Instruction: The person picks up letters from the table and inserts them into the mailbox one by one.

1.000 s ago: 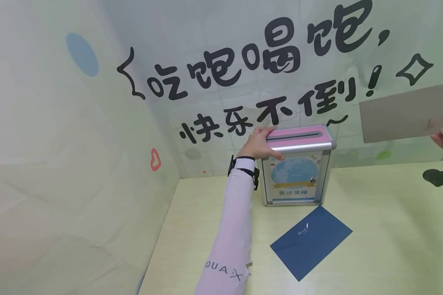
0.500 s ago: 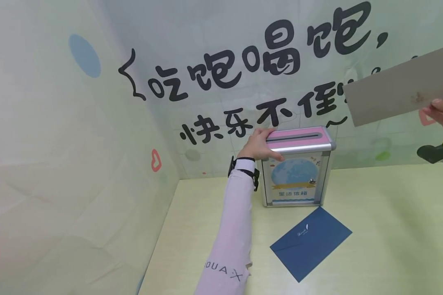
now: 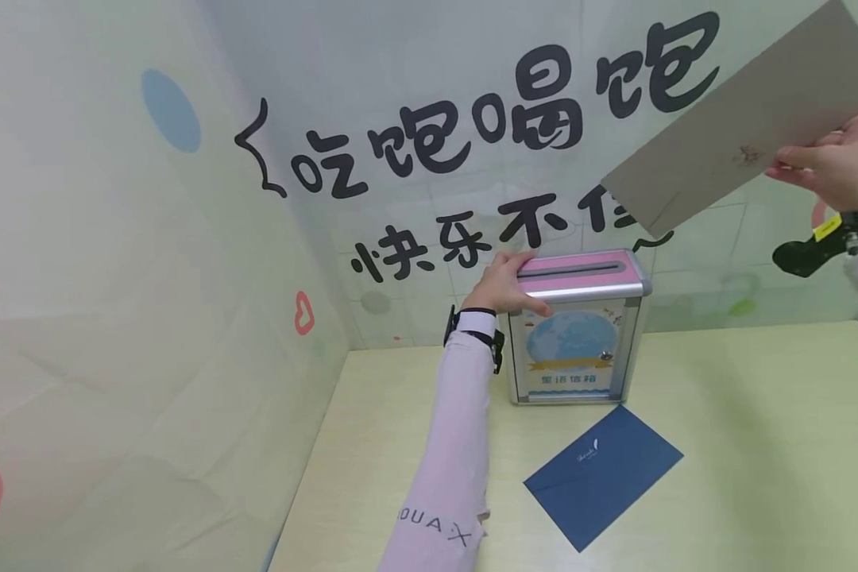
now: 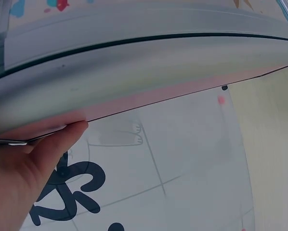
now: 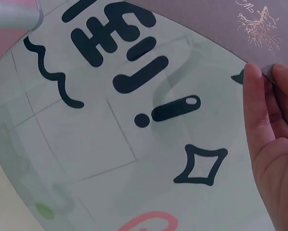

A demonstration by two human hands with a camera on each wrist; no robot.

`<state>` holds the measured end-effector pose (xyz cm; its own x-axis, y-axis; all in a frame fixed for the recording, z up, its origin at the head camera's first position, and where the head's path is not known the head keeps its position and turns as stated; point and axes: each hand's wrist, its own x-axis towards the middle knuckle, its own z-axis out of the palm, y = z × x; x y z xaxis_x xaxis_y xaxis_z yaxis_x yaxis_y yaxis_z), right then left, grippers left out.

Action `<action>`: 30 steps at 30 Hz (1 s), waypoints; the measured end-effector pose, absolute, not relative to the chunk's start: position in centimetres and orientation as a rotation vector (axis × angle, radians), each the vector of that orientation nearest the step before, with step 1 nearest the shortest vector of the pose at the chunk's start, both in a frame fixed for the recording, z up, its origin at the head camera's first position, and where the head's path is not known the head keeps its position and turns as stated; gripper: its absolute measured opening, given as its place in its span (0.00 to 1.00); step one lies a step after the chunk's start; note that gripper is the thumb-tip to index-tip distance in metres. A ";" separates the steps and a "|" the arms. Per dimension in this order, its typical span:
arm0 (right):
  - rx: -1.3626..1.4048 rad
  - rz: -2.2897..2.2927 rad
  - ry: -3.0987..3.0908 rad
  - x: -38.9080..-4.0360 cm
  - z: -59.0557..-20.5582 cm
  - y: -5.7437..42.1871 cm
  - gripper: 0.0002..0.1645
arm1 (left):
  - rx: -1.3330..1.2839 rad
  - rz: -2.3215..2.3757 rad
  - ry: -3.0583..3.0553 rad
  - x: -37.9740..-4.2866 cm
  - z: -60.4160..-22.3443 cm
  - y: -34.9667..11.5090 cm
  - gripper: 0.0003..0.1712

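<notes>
A suggestion box (image 3: 570, 280) with a pink slotted lid and a blue moon picture on its front stands upright by the back wall. My left hand (image 3: 504, 287) grips its lid at the left end, thumb on the front edge and fingers over the top. In the left wrist view the thumb and box edge show close up. My right hand (image 3: 832, 163) pinches a long grey-brown envelope (image 3: 743, 127) by its lower edge, tilted in the air above and right of the box. Gold print on the envelope (image 5: 216, 19) shows in the right wrist view.
A dark blue envelope (image 3: 604, 481) lies flat on the pale wooden table (image 3: 779, 429) in front of the box. White wall covering (image 3: 400, 71) with large black characters rises behind, and another wall (image 3: 186, 357) bounds the left side.
My right hand has moved left and up with the grey-brown envelope, which now slants more steeply, its lower corner nearer the box lid. The left hand stays on the box.
</notes>
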<state>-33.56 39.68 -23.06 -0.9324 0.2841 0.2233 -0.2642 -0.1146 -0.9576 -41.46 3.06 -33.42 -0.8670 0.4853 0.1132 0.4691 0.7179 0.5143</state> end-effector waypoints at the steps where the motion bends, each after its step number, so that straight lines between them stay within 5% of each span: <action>1: -0.043 2.052 -1.862 -33.0 -22.4 38.4 0.35 | 0.802 0.850 2.881 -41.5 -33.5 3.1 0.59; 30: 0.154 0.975 -2.701 -35.3 -16.8 28.8 0.33 | 0.792 0.864 2.902 -42.3 -33.9 3.3 0.57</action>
